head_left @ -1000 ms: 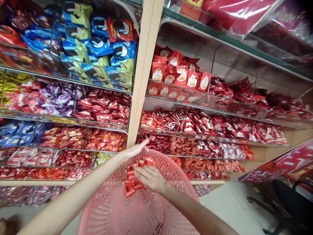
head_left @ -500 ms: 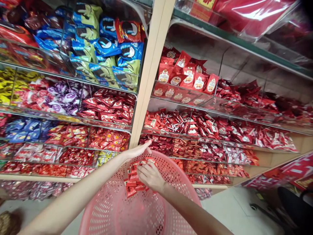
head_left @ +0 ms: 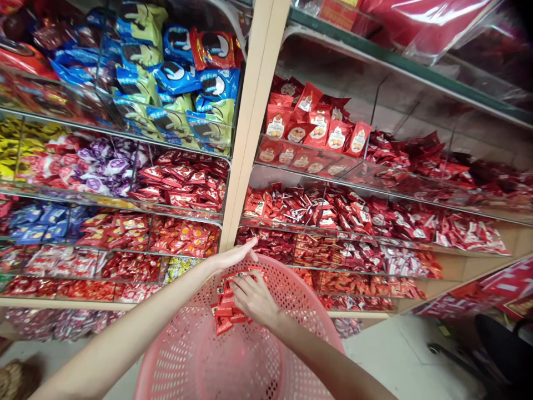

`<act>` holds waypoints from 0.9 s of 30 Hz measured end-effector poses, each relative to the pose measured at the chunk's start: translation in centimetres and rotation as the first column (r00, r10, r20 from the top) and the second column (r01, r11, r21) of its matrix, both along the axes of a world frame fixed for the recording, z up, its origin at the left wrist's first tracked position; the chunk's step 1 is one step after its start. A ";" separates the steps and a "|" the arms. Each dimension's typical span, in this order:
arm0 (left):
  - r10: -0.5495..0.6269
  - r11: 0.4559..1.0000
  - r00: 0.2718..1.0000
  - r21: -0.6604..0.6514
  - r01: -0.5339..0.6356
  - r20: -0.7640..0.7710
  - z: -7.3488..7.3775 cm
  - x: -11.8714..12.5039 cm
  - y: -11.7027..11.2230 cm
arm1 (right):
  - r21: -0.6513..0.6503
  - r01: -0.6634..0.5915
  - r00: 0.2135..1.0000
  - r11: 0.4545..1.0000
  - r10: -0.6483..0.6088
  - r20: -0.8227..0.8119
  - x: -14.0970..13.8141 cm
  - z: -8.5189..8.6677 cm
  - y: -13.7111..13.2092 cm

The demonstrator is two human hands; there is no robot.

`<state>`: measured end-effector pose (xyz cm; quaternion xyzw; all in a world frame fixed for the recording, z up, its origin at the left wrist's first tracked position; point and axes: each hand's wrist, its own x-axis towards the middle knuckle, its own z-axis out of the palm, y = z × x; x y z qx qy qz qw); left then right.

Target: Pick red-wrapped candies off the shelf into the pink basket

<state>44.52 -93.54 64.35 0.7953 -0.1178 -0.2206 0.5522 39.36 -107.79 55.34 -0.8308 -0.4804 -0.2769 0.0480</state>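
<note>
A pink plastic basket (head_left: 183, 355) with perforated walls fills the lower middle of the view. Several small red candy packets (head_left: 225, 311) with dark lettering lie in it against its far side. My right hand (head_left: 255, 299) reaches into the basket, its fingers curled down onto these packets; its fingertips are partly hidden among them. At the basket's far rim rests my left hand (head_left: 233, 258), its fingers stretched out together toward the shelves. Nothing shows in that hand, and its underside is hidden.
Shelves with clear dividers hold red candy packets (head_left: 345, 211), blue and green snack packs (head_left: 175, 78), and purple wrapped candies (head_left: 110, 161). A wooden upright (head_left: 254, 105) stands between the two shelf units. Dark chair legs (head_left: 453, 361) are on the floor at right.
The view has shifted slightly. My right hand has moved a little to the left over the red candy packets. My left hand stays at the basket's rim.
</note>
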 end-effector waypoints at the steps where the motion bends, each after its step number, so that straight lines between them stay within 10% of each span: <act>1: -0.002 1.000 1.000 0.001 0.002 0.001 0.0 0.0 0.0 | -0.001 0.000 1.000 1.000 0.000 -0.007 0.0 -0.1 -0.1; 19: -0.018 1.000 1.000 -0.007 0.018 0.021 -1.1 0.7 0.3 | 0.025 -0.006 0.999 1.000 0.007 -0.043 -0.6 -0.2 0.1; 27: -0.062 0.996 0.997 -0.063 0.064 0.037 -1.3 0.4 0.1 | 0.356 -0.010 0.994 0.935 -0.029 0.106 3.2 9.1 -2.5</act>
